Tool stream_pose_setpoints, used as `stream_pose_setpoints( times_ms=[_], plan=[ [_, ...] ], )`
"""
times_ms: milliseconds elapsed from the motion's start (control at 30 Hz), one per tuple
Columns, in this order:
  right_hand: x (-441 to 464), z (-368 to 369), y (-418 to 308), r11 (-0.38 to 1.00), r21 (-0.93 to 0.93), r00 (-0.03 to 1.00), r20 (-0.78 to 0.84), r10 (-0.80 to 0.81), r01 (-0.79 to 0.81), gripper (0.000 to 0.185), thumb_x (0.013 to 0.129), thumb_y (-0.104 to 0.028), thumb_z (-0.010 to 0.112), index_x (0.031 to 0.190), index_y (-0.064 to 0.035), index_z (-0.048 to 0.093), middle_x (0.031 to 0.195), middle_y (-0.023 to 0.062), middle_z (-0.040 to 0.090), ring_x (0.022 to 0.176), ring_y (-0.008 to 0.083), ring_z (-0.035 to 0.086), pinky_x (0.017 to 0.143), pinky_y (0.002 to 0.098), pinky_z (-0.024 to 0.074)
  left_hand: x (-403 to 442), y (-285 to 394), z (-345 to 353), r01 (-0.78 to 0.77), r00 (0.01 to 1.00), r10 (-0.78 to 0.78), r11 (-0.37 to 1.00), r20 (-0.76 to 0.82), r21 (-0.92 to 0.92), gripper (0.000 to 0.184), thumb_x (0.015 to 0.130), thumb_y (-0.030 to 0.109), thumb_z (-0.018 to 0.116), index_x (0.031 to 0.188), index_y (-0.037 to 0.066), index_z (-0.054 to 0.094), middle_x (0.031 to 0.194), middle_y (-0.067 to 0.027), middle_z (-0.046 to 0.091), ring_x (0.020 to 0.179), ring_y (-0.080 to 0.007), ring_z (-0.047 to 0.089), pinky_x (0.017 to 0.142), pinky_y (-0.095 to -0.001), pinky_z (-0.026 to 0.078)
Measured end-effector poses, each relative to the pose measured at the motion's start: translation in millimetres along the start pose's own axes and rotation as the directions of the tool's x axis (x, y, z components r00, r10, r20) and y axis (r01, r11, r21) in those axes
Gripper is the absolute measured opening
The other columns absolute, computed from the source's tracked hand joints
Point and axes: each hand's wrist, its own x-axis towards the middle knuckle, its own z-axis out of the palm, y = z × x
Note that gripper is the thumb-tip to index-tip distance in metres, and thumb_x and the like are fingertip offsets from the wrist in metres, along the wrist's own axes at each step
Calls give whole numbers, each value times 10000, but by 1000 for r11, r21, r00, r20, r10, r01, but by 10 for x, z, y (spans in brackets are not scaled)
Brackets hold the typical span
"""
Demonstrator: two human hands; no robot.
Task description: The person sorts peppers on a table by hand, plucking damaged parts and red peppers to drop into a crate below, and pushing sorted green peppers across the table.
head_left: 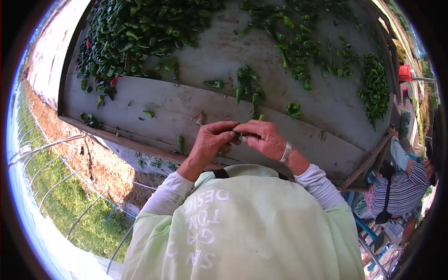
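My left hand (212, 140) and my right hand (267, 141) meet at the fingertips above the near edge of the table (154, 102). Both are closed in a pinch on something small and dark between them, too small to name. A bracelet circles my right wrist. Just beyond my fingers lies a small cluster of green peppers (247, 79). One green pepper (181, 144) rests beside my left hand, and another (293, 110) lies beyond my right hand.
A large heap of green peppers (135, 35), with a few red ones, covers the table's far left. More lie at the far right, with a pile (375, 88) by the right rim. A person in a striped top (396, 193) stands at the right corner.
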Motion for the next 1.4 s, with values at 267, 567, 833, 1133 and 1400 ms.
stream_pose_setpoints(
  times_ms=[267,567,833,1133,1400],
  plan=[
    [352,-69,427,781,-615,966,-251,-65,-107,392,693,-56,677,1073,-77,581,890,132,530,765,308,585,679,402,496,-1215,61,-1352,-305,702,235,952,-672,14,160,862,81,593,981,-14,640,836,-76,661,650,-133,646,568,-217,507],
    [423,-265,680,753,-635,959,-283,-20,-172,350,669,-7,662,995,-70,549,910,139,562,796,365,572,713,428,477,-1560,427,-2752,642,74,826,389,-558,661,763,689,307,722,1313,26,387,1330,-267,328,1260,-402,281,1036,-476,266],
    [-66,-708,777,907,174,838,-347,421,-384,396,742,11,562,1136,-19,525,807,24,571,686,87,536,564,233,419,-598,1295,-3826,524,-19,763,558,-646,644,803,770,486,611,1316,-42,349,1277,-273,414,1245,-391,335,1057,-427,254],
    [-1014,-632,988,833,398,689,-476,546,-386,435,734,7,548,1167,-3,508,818,-4,551,634,67,504,542,211,413,500,1284,-3095,430,48,578,724,-814,540,848,761,655,519,1392,126,314,1438,-166,258,1333,-391,186,1010,-658,150],
    [-860,-517,905,888,374,631,-628,456,-269,434,726,31,496,1157,-13,519,876,22,547,688,91,528,572,236,455,1269,1629,-1726,155,82,658,733,-748,662,1014,660,524,693,1443,192,140,1449,-151,224,1344,-373,186,988,-685,136]
  ],
)
